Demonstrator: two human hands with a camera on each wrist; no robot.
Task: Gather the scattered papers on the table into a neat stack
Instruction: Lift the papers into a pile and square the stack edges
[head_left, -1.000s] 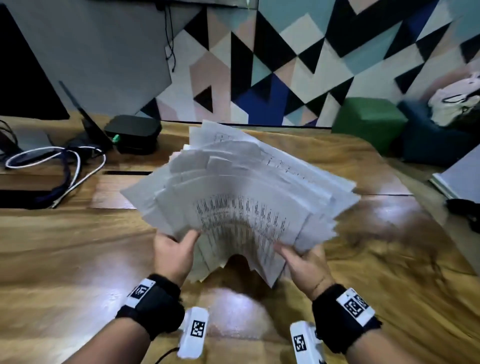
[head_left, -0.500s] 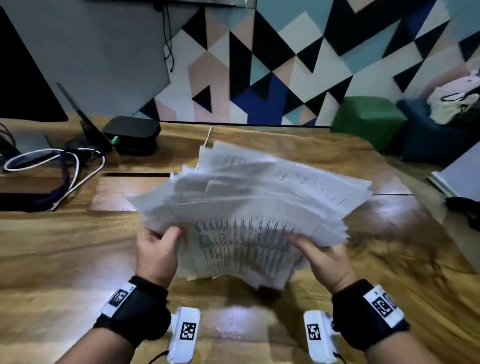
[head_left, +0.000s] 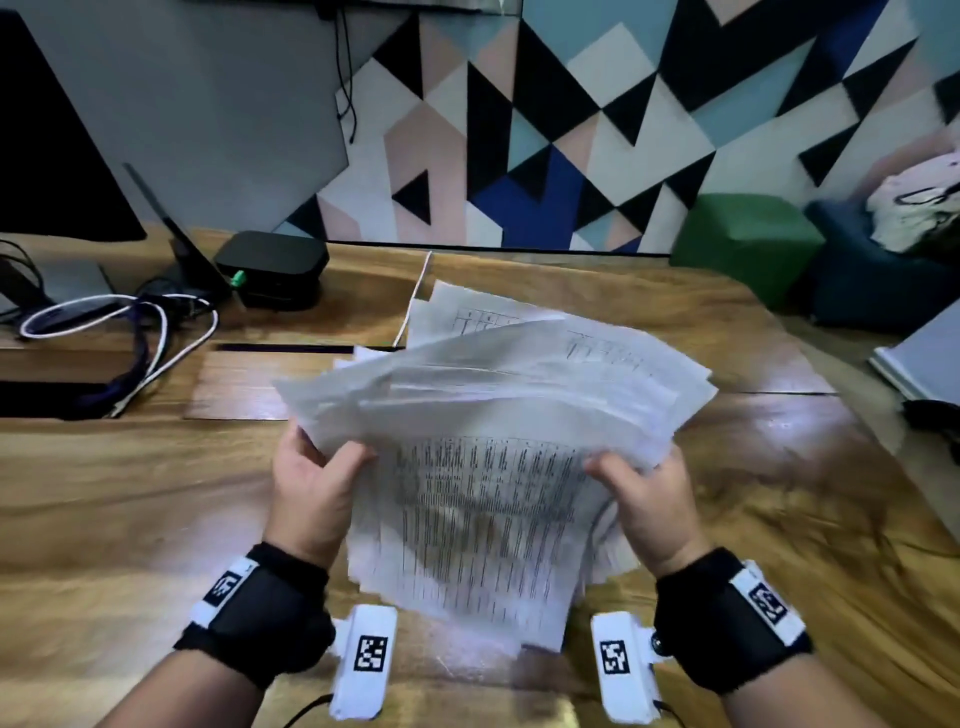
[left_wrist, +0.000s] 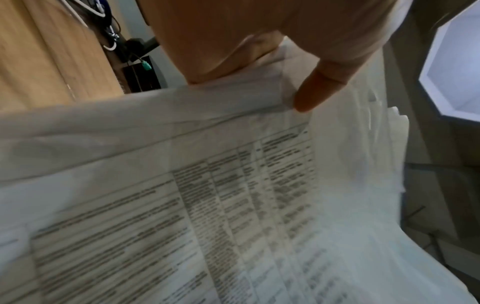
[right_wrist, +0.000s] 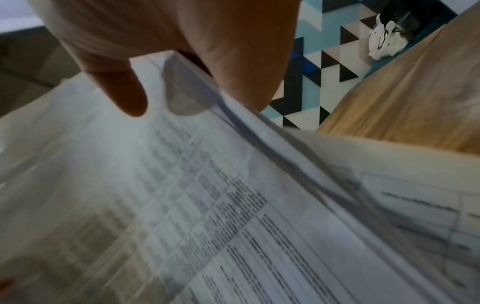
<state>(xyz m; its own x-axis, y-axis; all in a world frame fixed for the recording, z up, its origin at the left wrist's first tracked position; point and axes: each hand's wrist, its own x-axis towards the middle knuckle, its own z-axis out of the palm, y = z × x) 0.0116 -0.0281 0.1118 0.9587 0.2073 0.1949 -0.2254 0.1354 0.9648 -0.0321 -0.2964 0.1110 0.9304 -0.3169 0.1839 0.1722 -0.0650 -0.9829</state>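
A thick, fanned bundle of printed white papers (head_left: 493, 447) is held up above the wooden table (head_left: 130, 493), its sheets splayed and unaligned. My left hand (head_left: 311, 483) grips its left side, thumb on the front sheet. My right hand (head_left: 644, 499) grips the right side the same way. In the left wrist view the thumb (left_wrist: 319, 88) presses on the papers (left_wrist: 182, 205). The right wrist view has the thumb (right_wrist: 124, 90) on the front sheet of the papers (right_wrist: 207, 205), with fingers behind. The fingers behind the bundle are hidden in the head view.
A black box (head_left: 272, 267) and looped white and dark cables (head_left: 130, 338) lie at the back left. A dark monitor (head_left: 47, 156) stands far left. A thin white cable (head_left: 415, 296) runs behind the papers. Green (head_left: 743, 239) and blue seats stand beyond the table's right edge.
Both hands have slid up the sides of the bundle. The bundle has tipped from leaning away to more upright, its lower edge swinging down towards me.
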